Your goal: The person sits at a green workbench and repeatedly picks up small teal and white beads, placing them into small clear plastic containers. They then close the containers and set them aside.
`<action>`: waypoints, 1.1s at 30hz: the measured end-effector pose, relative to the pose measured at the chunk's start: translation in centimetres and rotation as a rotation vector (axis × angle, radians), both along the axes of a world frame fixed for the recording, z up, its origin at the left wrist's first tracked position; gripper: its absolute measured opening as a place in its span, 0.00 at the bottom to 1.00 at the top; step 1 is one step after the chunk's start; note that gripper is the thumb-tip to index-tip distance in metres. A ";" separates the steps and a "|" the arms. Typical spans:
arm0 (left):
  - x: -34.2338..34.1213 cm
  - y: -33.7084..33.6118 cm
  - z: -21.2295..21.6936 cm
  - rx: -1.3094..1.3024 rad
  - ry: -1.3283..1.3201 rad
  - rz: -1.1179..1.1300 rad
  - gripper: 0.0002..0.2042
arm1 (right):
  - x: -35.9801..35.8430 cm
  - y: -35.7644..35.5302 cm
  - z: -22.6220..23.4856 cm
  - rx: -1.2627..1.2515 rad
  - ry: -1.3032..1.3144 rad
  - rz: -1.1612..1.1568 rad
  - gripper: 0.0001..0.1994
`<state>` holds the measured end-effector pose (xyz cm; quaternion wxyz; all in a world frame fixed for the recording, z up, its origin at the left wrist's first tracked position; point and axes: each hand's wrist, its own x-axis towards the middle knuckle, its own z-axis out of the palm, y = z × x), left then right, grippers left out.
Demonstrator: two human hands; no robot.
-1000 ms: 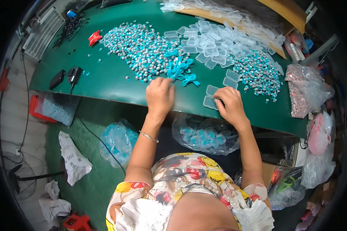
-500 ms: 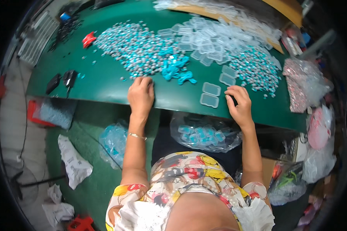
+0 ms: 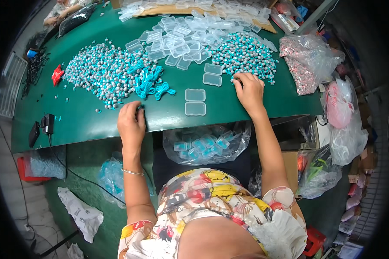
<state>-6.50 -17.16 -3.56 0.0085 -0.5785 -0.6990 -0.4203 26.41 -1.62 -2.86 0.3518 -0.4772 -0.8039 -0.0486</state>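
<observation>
A large green table (image 3: 227,103) with a smooth top stretches across the upper and middle frame, its near edge bowed by the lens and a soft sheen of light along the front. Green floor (image 3: 116,224) shows at the lower left, beside a pale surface (image 3: 4,172) along the left edge. A white slatted panel (image 3: 11,84) leans at the upper left. A grey metal post (image 3: 317,17) slants at the upper right. The dim right edge holds what may be wire shelving (image 3: 376,203).

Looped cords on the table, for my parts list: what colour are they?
The looped cords are bright turquoise; head view.
</observation>
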 end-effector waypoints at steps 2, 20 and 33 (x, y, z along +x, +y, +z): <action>-0.2 -0.1 -0.2 0.027 0.085 0.002 0.05 | -0.3 0.2 0.0 0.013 -0.052 0.000 0.05; 6.3 1.9 1.4 -0.006 -0.406 -0.440 0.07 | -1.2 -4.3 0.9 -0.284 0.026 0.149 0.06; 7.5 3.4 0.5 0.029 -0.122 -0.547 0.06 | -7.2 -8.3 0.7 -0.197 0.129 0.357 0.05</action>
